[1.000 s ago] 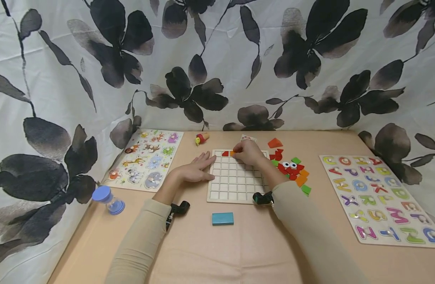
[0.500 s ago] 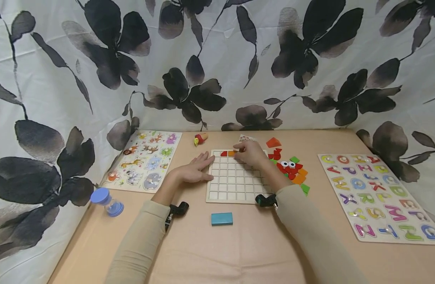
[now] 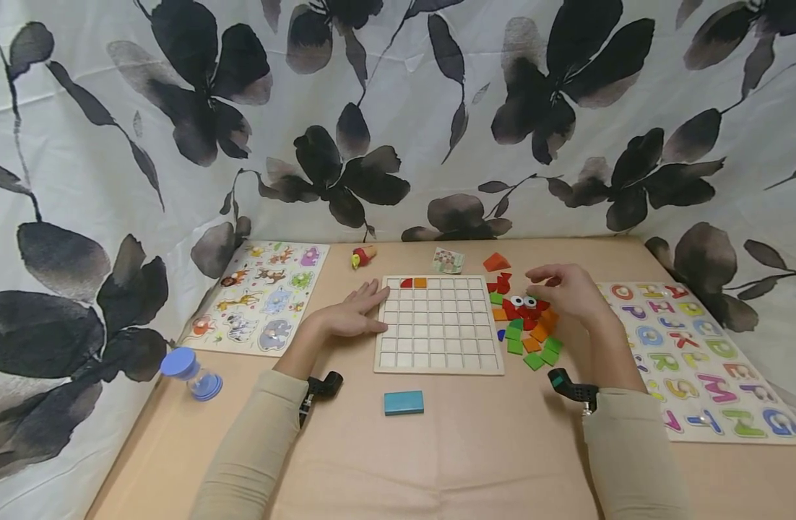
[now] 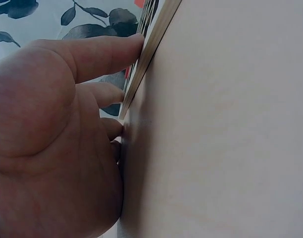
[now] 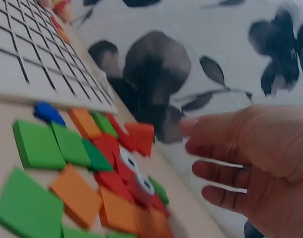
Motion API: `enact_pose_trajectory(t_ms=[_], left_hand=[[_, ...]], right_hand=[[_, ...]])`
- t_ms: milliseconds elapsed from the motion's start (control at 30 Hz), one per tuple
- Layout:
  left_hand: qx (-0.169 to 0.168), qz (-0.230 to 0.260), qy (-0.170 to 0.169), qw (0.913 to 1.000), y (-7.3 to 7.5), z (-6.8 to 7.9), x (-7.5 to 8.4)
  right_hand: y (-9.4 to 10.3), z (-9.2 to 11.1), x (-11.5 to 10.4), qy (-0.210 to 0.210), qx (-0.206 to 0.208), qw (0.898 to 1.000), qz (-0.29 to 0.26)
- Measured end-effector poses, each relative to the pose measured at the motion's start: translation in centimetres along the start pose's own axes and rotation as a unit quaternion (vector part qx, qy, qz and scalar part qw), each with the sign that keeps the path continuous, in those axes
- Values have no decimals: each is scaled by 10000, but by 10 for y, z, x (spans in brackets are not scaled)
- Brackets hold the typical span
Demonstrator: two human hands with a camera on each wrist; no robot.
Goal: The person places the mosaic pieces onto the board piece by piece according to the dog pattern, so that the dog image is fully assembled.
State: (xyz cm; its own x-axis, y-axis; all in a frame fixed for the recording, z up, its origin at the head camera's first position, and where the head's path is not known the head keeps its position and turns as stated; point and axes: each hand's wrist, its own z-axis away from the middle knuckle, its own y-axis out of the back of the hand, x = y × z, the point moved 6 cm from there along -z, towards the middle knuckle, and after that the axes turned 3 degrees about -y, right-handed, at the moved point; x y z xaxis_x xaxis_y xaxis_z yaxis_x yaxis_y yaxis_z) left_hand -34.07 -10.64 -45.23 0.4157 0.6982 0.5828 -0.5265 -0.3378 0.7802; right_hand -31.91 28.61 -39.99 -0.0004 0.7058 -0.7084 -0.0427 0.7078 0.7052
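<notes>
A white grid board [image 3: 439,326] lies on the table, with a red piece [image 3: 407,283] and an orange square [image 3: 420,283] in its top row. My left hand [image 3: 352,312] rests at the board's left edge; in the left wrist view its thumb touches the wooden rim. My right hand [image 3: 570,292] hovers at the right side of a pile of coloured pieces, its fingers loosely bent and holding nothing in the right wrist view. The pile holds green squares [image 5: 38,144], orange squares [image 5: 76,193], a blue piece [image 5: 49,113] and red pieces with googly eyes [image 5: 145,184].
Behind the board lies a small patterned card [image 3: 448,261], with a red and yellow toy [image 3: 362,256] to its left. A teal block [image 3: 403,403] sits in front. An animal puzzle [image 3: 258,296] and a sand timer [image 3: 193,372] stand left, a letter puzzle [image 3: 716,368] right.
My right hand has left the top row of the board and moved right, over to the coloured pieces. The orange square stays in the row beside the red piece. My left hand keeps its place.
</notes>
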Motion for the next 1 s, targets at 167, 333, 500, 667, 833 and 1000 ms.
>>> enact_pose_trajectory(t_ms=[167, 333, 500, 667, 833, 1000], left_hand=[[3, 33, 11, 10000, -2, 0, 1], [37, 24, 14, 10000, -3, 0, 0], [37, 48, 12, 10000, -4, 1, -1], [50, 21, 46, 10000, -3, 0, -2], [33, 31, 41, 10000, -1, 0, -1], [12, 64, 59, 10000, -1, 0, 1]], right_hand=[[2, 2, 34, -697, -376, 9966, 237], [-6, -2, 39, -483, -566, 9967, 324], [-10, -3, 41, -538, -554, 9966, 274], [-10, -3, 43, -716, -513, 9958, 241], [-12, -3, 44, -765, -457, 9957, 250], [-15, -5, 44, -670, -450, 9967, 2]])
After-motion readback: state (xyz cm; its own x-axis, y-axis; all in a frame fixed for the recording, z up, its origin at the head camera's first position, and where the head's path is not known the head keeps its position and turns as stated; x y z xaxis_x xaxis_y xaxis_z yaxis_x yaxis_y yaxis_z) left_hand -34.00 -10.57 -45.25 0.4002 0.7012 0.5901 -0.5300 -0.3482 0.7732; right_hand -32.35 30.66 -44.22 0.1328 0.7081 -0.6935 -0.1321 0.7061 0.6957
